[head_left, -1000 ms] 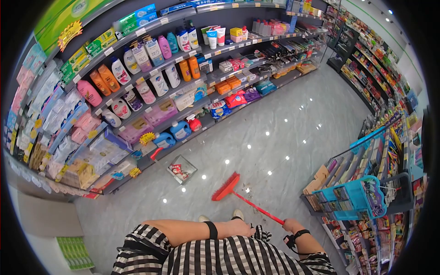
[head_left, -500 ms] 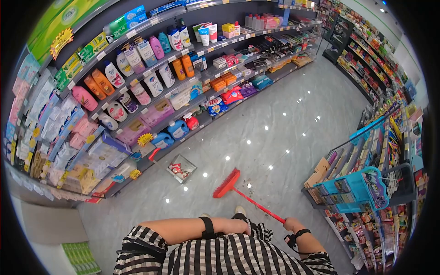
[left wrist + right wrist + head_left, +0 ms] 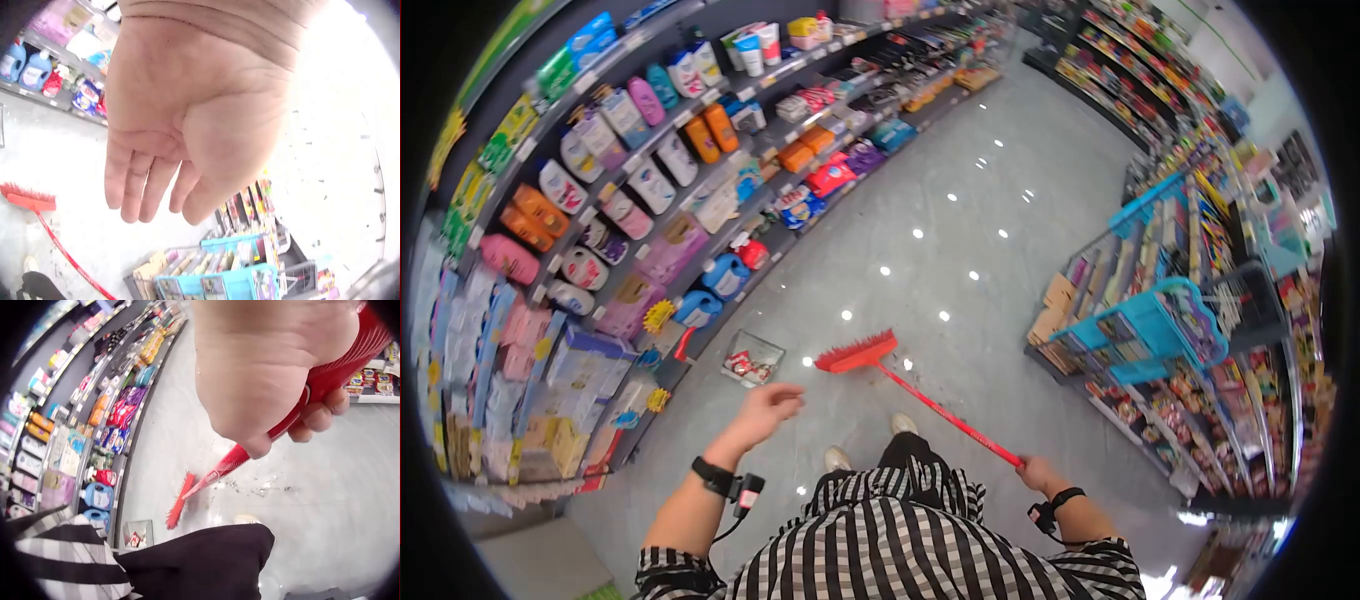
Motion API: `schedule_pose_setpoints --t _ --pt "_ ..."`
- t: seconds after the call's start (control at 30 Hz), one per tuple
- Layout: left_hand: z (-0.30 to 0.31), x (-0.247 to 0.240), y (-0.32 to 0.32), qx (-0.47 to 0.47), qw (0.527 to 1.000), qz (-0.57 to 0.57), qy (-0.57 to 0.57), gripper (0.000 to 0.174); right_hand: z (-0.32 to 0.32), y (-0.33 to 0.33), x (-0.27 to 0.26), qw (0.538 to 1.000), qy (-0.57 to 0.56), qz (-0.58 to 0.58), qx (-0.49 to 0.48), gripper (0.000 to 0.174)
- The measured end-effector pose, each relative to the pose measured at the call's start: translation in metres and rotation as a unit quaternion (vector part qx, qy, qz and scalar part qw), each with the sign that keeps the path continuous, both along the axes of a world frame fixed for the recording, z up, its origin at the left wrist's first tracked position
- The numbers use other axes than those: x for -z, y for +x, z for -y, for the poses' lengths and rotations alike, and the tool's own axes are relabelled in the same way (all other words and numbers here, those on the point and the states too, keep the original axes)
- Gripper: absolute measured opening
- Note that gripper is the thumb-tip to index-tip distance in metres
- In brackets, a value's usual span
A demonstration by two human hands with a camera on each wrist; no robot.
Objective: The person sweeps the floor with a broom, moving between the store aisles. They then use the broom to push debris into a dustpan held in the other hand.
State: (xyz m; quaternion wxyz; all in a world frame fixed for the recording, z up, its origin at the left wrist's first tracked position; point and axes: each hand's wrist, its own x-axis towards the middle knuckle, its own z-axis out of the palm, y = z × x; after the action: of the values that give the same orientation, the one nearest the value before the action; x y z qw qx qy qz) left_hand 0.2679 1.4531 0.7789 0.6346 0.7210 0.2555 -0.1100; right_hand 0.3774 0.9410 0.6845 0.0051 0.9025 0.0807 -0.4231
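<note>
A red broom [image 3: 858,353] rests with its bristle head on the grey shop floor ahead of my feet; its red handle [image 3: 948,412] runs back to my right hand [image 3: 1032,472], which grips the end. The right wrist view shows that hand [image 3: 294,394] wrapped round the handle [image 3: 325,381], the broom head [image 3: 177,509] down on the floor beside specks of debris [image 3: 262,485]. My left hand [image 3: 766,408] is raised in front of me, fingers loosely extended, holding nothing. In the left wrist view its empty palm [image 3: 187,112] fills the frame, the broom [image 3: 28,198] below.
A clear dustpan [image 3: 752,360] with red scraps lies on the floor by the left shelving [image 3: 650,210] of bottles and packets. A blue basket rack [image 3: 1160,320] and snack shelves stand on the right. The aisle floor [image 3: 1000,180] runs away ahead.
My left hand left its place at my waist and rose forward, open. The broom head slid a little left. The view tilted, so the shelves shifted up and left.
</note>
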Motion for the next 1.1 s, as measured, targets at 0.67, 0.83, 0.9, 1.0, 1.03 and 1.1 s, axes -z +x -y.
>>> schedule_pose_setpoints --t 0.67,0.83,0.9,1.0,1.03,1.1 --pt "-0.086 0.161 -0.169 0.038 0.965 -0.245 0.089 0.020 0.023 -0.277 0.003 0.712 0.163 -0.008 0.683 0.031" --pt "-0.083 0.134 -0.145 0.075 0.957 -0.233 0.155 0.021 0.045 -0.214 0.094 0.569 0.286 -0.062 0.769 0.016" --pt "-0.074 0.112 -0.125 0.124 0.947 -0.186 0.231 0.024 0.045 -0.172 0.130 0.574 0.286 -0.066 0.765 0.011" --pt "-0.032 0.076 -0.083 0.167 0.933 -0.109 0.298 0.025 0.039 -0.121 0.169 0.839 0.295 0.059 0.453 0.020" --pt "-0.012 0.064 -0.064 0.179 0.941 -0.092 0.272 0.026 0.037 -0.110 0.174 0.940 0.294 0.174 -0.001 0.027" --pt "0.030 0.055 -0.029 0.217 0.955 -0.067 0.190 0.032 -0.013 -0.089 0.188 0.939 0.266 0.216 -0.002 0.035"
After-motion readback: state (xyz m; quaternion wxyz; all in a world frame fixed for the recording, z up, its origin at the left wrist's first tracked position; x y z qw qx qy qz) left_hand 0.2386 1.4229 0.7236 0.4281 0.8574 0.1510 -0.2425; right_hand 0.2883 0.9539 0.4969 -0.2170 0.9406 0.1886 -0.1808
